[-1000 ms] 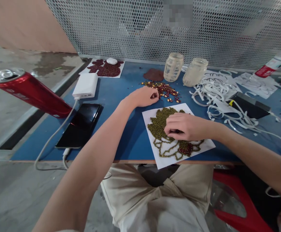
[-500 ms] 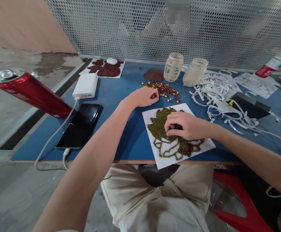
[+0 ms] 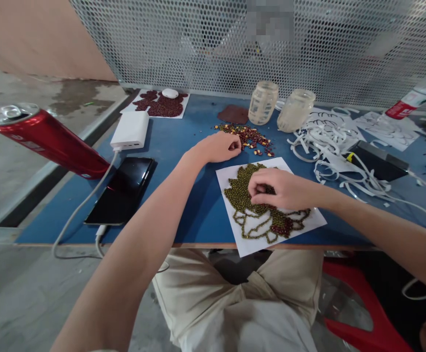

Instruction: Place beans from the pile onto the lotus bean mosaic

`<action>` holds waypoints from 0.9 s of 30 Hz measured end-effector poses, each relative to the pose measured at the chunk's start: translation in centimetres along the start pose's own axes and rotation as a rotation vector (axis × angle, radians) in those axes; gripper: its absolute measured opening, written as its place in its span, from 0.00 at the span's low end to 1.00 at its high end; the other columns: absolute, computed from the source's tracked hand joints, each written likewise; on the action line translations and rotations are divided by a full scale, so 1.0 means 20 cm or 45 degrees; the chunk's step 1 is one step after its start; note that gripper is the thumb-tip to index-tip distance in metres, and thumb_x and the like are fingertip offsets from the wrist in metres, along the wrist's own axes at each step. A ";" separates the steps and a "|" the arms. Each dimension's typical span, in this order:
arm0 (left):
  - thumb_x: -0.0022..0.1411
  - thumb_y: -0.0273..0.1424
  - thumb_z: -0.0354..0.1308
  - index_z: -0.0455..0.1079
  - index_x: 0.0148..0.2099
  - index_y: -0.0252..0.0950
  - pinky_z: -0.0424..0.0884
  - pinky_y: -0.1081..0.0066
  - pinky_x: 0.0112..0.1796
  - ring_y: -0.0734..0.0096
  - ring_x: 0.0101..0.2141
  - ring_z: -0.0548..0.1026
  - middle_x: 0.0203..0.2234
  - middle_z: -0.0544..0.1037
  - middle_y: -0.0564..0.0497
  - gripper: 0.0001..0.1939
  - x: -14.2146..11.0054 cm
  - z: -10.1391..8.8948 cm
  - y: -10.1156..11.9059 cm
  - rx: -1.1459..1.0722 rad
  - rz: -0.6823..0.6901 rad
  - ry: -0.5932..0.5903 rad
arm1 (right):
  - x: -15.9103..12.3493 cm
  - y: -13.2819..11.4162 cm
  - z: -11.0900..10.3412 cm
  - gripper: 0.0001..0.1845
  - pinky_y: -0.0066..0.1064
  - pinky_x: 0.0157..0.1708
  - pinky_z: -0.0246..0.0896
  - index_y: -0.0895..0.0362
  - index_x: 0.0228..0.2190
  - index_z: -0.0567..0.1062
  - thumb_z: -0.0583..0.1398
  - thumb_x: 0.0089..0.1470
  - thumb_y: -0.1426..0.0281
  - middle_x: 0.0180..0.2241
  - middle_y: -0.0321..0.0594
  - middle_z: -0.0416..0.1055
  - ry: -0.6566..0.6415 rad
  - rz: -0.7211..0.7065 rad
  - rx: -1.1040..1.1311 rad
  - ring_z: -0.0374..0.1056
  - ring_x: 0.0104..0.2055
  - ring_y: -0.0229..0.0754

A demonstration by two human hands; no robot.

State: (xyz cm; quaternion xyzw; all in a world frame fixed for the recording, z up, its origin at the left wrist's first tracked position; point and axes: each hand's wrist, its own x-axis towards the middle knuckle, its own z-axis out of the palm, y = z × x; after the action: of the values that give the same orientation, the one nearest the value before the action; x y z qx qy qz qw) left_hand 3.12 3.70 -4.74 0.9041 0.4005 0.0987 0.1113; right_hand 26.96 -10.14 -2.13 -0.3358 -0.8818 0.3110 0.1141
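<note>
A sheet of white paper point(image 3: 243, 244) lies near the table's front edge, bearing a picture made of green mung beans point(image 3: 237, 193) with a patch of dark red beans point(image 3: 281, 226) low on it. Over the mung beans, my right hand point(image 3: 271, 187) is closed with fingertips pinched; anything between them is too small to make out. My left hand point(image 3: 220, 146) rests with curled fingers at the near left side of a loose pile of mixed beans and corn kernels point(image 3: 251, 138). Whether it holds any beans is hidden.
Two cloudy jars point(image 3: 263, 102) stand at the back, beside a brown patch point(image 3: 233, 114). White paper strips point(image 3: 326, 142) and a black box point(image 3: 379, 161) lie right. On the left are a red can point(image 3: 52, 142), a white power bank point(image 3: 130, 129), a phone point(image 3: 121, 190) and a red-bean picture point(image 3: 161, 105).
My right hand has shifted very slightly to the left over the mung beans, still pinched. My left hand stays in place by the bean pile.
</note>
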 end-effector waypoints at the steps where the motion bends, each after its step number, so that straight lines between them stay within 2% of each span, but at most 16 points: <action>1: 0.72 0.36 0.58 0.84 0.55 0.38 0.69 0.63 0.40 0.62 0.38 0.81 0.43 0.89 0.44 0.17 0.00 0.00 0.00 0.000 0.014 0.002 | 0.01 0.01 -0.03 0.12 0.40 0.40 0.57 0.53 0.36 0.76 0.65 0.71 0.59 0.34 0.38 0.74 0.093 0.045 0.039 0.65 0.36 0.44; 5: 0.72 0.36 0.58 0.84 0.54 0.38 0.68 0.63 0.40 0.62 0.37 0.80 0.42 0.88 0.44 0.16 0.01 0.00 0.00 0.014 0.046 -0.004 | 0.11 0.12 -0.20 0.13 0.41 0.39 0.59 0.53 0.38 0.80 0.66 0.70 0.57 0.32 0.39 0.74 0.526 0.144 -0.080 0.65 0.34 0.45; 7: 0.72 0.36 0.57 0.84 0.53 0.38 0.68 0.64 0.39 0.63 0.36 0.80 0.41 0.88 0.44 0.16 0.01 0.00 0.00 0.022 0.044 -0.013 | 0.18 0.23 -0.28 0.11 0.43 0.41 0.61 0.53 0.39 0.81 0.66 0.69 0.59 0.34 0.41 0.75 0.592 0.183 -0.213 0.67 0.36 0.46; 10: 0.71 0.34 0.58 0.83 0.52 0.38 0.68 0.64 0.39 0.65 0.34 0.79 0.39 0.88 0.45 0.15 0.01 -0.01 0.00 0.015 0.045 -0.015 | 0.30 0.39 -0.33 0.07 0.45 0.46 0.63 0.52 0.38 0.81 0.65 0.66 0.63 0.36 0.43 0.76 0.542 0.180 -0.434 0.69 0.41 0.51; 14: 0.69 0.31 0.58 0.83 0.49 0.38 0.67 0.64 0.37 0.66 0.33 0.78 0.38 0.87 0.46 0.13 0.00 -0.01 -0.01 -0.015 0.058 -0.011 | 0.40 0.52 -0.30 0.06 0.46 0.48 0.62 0.54 0.37 0.84 0.65 0.65 0.67 0.40 0.46 0.78 0.432 0.216 -0.637 0.71 0.44 0.53; 21: 0.70 0.33 0.58 0.84 0.51 0.37 0.66 0.64 0.36 0.65 0.33 0.78 0.38 0.87 0.45 0.14 0.01 0.00 -0.01 0.018 0.056 -0.006 | 0.47 0.53 -0.29 0.14 0.43 0.44 0.60 0.54 0.45 0.87 0.61 0.69 0.65 0.44 0.47 0.82 0.391 0.208 -0.904 0.74 0.45 0.52; 27: 0.68 0.30 0.58 0.83 0.49 0.38 0.67 0.65 0.38 0.65 0.35 0.79 0.41 0.88 0.46 0.13 0.01 0.00 -0.02 0.000 0.080 -0.017 | 0.53 0.56 -0.32 0.15 0.45 0.44 0.59 0.56 0.45 0.86 0.59 0.69 0.67 0.45 0.50 0.83 0.229 0.116 -0.982 0.74 0.46 0.55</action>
State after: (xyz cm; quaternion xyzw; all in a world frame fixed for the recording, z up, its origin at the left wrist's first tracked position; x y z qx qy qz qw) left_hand 3.03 4.16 -4.80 0.9169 0.3712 0.0961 0.1110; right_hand 27.39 6.40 -4.18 -0.4187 -0.9045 -0.0688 0.0427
